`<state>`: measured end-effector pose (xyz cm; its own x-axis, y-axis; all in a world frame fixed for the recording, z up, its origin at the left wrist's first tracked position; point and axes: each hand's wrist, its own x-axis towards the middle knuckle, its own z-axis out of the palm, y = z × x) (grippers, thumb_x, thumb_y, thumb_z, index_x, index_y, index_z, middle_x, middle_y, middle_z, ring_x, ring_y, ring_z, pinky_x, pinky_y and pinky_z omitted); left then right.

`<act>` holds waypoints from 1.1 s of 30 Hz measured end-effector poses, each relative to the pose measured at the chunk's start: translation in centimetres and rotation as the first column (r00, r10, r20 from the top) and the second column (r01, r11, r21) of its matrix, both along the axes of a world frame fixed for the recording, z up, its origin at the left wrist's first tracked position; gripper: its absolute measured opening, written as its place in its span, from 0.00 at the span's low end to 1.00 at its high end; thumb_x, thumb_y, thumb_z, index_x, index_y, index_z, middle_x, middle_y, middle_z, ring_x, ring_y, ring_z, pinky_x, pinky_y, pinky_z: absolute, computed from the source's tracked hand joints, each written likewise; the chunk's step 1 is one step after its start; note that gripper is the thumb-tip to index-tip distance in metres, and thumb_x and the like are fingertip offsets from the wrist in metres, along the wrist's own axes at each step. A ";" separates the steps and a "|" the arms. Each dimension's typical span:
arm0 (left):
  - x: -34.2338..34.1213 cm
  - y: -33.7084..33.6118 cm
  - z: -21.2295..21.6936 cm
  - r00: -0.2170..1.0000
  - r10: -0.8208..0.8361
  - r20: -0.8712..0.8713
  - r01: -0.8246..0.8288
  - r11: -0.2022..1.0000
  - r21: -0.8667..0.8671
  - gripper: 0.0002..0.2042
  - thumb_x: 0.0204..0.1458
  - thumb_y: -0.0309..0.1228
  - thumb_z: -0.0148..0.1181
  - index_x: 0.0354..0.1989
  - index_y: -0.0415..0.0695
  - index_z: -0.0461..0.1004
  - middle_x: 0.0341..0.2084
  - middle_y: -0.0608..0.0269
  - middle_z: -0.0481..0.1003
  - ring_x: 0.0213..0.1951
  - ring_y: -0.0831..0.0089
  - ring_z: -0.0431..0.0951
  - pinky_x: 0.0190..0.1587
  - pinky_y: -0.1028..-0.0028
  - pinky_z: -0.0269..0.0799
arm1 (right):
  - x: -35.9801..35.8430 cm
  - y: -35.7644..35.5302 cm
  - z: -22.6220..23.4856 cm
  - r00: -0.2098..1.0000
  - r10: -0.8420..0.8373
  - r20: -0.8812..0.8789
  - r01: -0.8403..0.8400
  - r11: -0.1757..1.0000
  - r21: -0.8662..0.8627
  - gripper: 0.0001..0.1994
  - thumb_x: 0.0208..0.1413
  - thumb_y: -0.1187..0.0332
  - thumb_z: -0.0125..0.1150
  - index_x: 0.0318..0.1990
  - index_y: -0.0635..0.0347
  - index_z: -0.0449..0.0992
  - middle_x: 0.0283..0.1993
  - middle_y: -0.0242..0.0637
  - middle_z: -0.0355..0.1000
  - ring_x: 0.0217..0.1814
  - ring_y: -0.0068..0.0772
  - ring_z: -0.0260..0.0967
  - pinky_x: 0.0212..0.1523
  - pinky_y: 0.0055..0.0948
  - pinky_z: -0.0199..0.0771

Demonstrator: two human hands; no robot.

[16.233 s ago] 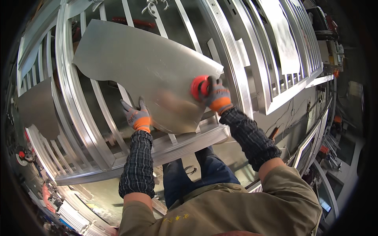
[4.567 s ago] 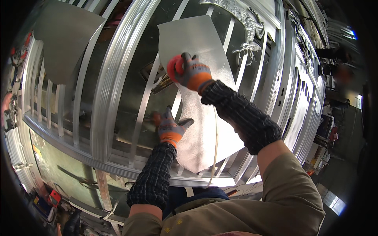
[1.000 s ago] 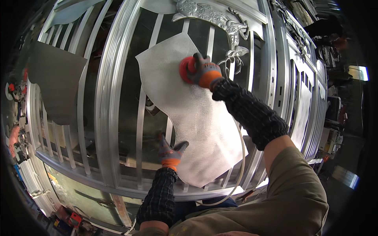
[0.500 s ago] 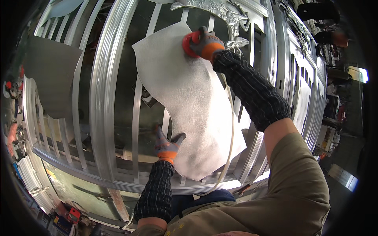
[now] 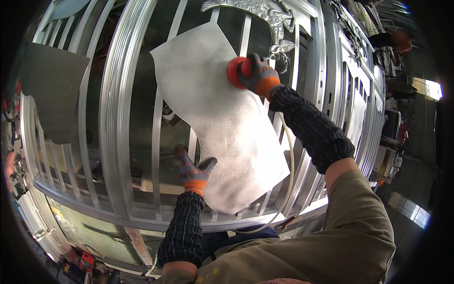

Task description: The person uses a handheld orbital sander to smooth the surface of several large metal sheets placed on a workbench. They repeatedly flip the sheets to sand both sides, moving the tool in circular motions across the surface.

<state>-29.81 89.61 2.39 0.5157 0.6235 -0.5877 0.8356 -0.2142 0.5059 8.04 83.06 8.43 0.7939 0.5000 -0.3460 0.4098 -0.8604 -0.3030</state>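
Sanding looks well along: metal sheet (image 5: pixel 222 118) reads matte and grainy over most of its face, w/ the lower tip at 6 o'clock maybe left. Right hand (image 5: pixel 259 78) is clenched on the red sander (image 5: pixel 236 72) near the sheet's 1 o'clock edge. Left hand (image 5: pixel 195 171), fingers spread flat, braces the sheet's 7 o'clock edge against the silver gate frame (image 5: pixel 118 118).

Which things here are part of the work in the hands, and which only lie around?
In the work:
- right hand holding red round sander
- left hand steadying the metal sheet
- pale hose

Only around:
- second metal sheet
- ornate casting
- gate bars
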 end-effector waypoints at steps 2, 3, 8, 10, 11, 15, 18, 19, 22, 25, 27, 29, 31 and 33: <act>-0.1 0.0 -0.1 1.000 0.019 0.000 -0.019 0.999 -0.027 0.61 0.34 0.58 0.82 0.72 0.30 0.56 0.68 0.38 0.65 0.66 0.46 0.70 0.69 0.60 0.67 | -3.4 -3.5 -0.4 0.998 0.067 0.017 -0.066 0.996 -0.062 0.40 0.48 0.48 0.73 0.67 0.51 0.64 0.60 0.60 0.69 0.55 0.62 0.77 0.55 0.51 0.79; -0.3 0.0 -0.2 1.000 0.031 -0.002 -0.031 0.999 -0.039 0.61 0.34 0.58 0.82 0.72 0.30 0.56 0.68 0.38 0.65 0.66 0.46 0.69 0.69 0.60 0.67 | -5.2 -4.8 -0.2 0.999 0.048 -0.017 -0.050 0.988 -0.149 0.42 0.49 0.47 0.73 0.69 0.50 0.62 0.61 0.60 0.69 0.56 0.63 0.77 0.56 0.51 0.79; -0.5 -0.2 -0.7 1.000 -0.018 0.012 0.017 0.999 0.038 0.61 0.34 0.59 0.81 0.72 0.33 0.57 0.66 0.36 0.66 0.66 0.43 0.69 0.68 0.58 0.67 | -7.4 -4.6 -0.6 0.988 0.141 -0.055 -0.147 0.982 -0.116 0.41 0.48 0.48 0.73 0.69 0.47 0.62 0.62 0.59 0.66 0.56 0.66 0.76 0.57 0.52 0.78; -0.4 -0.2 -0.4 1.000 -0.001 -0.018 0.000 1.000 -0.015 0.60 0.34 0.59 0.82 0.71 0.30 0.58 0.69 0.35 0.63 0.68 0.44 0.67 0.70 0.60 0.66 | -2.4 0.5 -2.3 0.990 0.136 0.038 -0.134 0.990 -0.052 0.38 0.49 0.46 0.72 0.65 0.50 0.65 0.61 0.60 0.68 0.55 0.66 0.76 0.55 0.52 0.78; -0.8 -0.3 -0.7 1.000 0.020 -0.012 -0.020 1.000 -0.014 0.60 0.34 0.59 0.81 0.71 0.30 0.58 0.69 0.35 0.63 0.68 0.44 0.67 0.70 0.60 0.66 | -0.6 4.6 -0.2 0.998 0.046 0.042 -0.044 0.998 -0.037 0.37 0.49 0.44 0.70 0.63 0.51 0.67 0.59 0.60 0.69 0.56 0.65 0.76 0.55 0.52 0.77; -0.5 -0.1 -0.7 1.000 0.002 -0.001 -0.002 1.000 0.012 0.60 0.35 0.60 0.81 0.71 0.31 0.58 0.69 0.35 0.62 0.68 0.44 0.67 0.70 0.59 0.65 | 1.2 11.1 -0.4 0.999 -0.017 0.039 0.016 0.999 0.028 0.36 0.50 0.45 0.70 0.63 0.52 0.67 0.60 0.61 0.68 0.57 0.63 0.76 0.57 0.51 0.77; -0.1 0.2 -0.1 1.000 0.002 -0.009 -0.002 1.000 0.012 0.60 0.36 0.60 0.80 0.71 0.32 0.58 0.70 0.37 0.62 0.69 0.45 0.66 0.70 0.59 0.65 | -6.2 10.4 0.9 0.972 0.220 -0.079 -0.225 0.972 -0.066 0.38 0.48 0.46 0.72 0.64 0.50 0.65 0.61 0.60 0.67 0.55 0.65 0.76 0.56 0.52 0.78; 0.0 0.1 0.1 1.000 -0.002 -0.010 0.002 1.000 0.009 0.60 0.36 0.61 0.80 0.71 0.32 0.58 0.70 0.37 0.62 0.69 0.45 0.66 0.70 0.59 0.65 | -7.8 9.5 0.8 0.945 0.310 -0.102 -0.319 0.944 -0.086 0.39 0.47 0.46 0.73 0.65 0.49 0.65 0.61 0.60 0.67 0.55 0.65 0.77 0.56 0.52 0.78; 0.2 0.4 0.5 0.997 -0.034 -0.075 0.032 0.999 -0.027 0.61 0.37 0.62 0.78 0.73 0.33 0.56 0.70 0.38 0.63 0.69 0.47 0.66 0.70 0.58 0.66 | -4.2 8.5 -2.5 0.950 0.308 -0.054 -0.312 0.943 -0.112 0.39 0.48 0.45 0.72 0.65 0.50 0.65 0.62 0.61 0.67 0.56 0.65 0.76 0.56 0.51 0.79; 0.1 0.3 0.6 0.998 -0.029 -0.048 0.027 0.999 -0.041 0.62 0.38 0.61 0.79 0.75 0.36 0.52 0.68 0.36 0.64 0.67 0.43 0.69 0.69 0.55 0.64 | 2.0 10.5 -0.3 1.000 -0.018 0.005 0.018 1.000 -0.021 0.38 0.50 0.43 0.70 0.65 0.51 0.66 0.60 0.59 0.69 0.58 0.62 0.76 0.56 0.49 0.78; 0.3 0.4 0.8 0.998 -0.044 -0.051 0.042 0.999 -0.032 0.61 0.38 0.61 0.78 0.75 0.35 0.52 0.68 0.36 0.64 0.67 0.43 0.68 0.69 0.55 0.65 | 3.8 11.4 -0.3 0.991 -0.123 0.054 0.122 0.992 0.022 0.38 0.49 0.43 0.71 0.63 0.52 0.67 0.59 0.58 0.71 0.59 0.61 0.75 0.57 0.48 0.78; 0.1 0.4 0.8 0.997 -0.056 -0.047 0.055 0.998 -0.022 0.61 0.39 0.61 0.78 0.75 0.35 0.52 0.68 0.35 0.64 0.67 0.42 0.68 0.68 0.55 0.66 | 1.5 10.7 -1.2 0.995 -0.086 0.045 0.087 0.996 -0.007 0.39 0.48 0.45 0.73 0.64 0.51 0.66 0.60 0.57 0.70 0.58 0.61 0.75 0.58 0.49 0.78; -0.5 0.4 0.1 0.998 -0.036 -0.042 0.036 0.999 0.001 0.61 0.39 0.61 0.78 0.74 0.35 0.52 0.67 0.35 0.65 0.66 0.42 0.69 0.68 0.55 0.66 | -5.1 9.8 -0.1 0.991 0.127 -0.048 -0.130 0.989 -0.064 0.41 0.46 0.46 0.74 0.65 0.49 0.64 0.63 0.61 0.66 0.57 0.66 0.76 0.57 0.50 0.78; -0.5 0.1 -0.3 0.999 -0.036 0.029 0.036 0.999 0.010 0.61 0.39 0.62 0.78 0.74 0.35 0.53 0.67 0.35 0.65 0.66 0.42 0.68 0.68 0.55 0.65 | -9.0 7.7 0.6 0.949 0.293 -0.117 -0.306 0.944 -0.122 0.42 0.46 0.47 0.74 0.68 0.47 0.62 0.60 0.61 0.66 0.54 0.65 0.77 0.55 0.50 0.80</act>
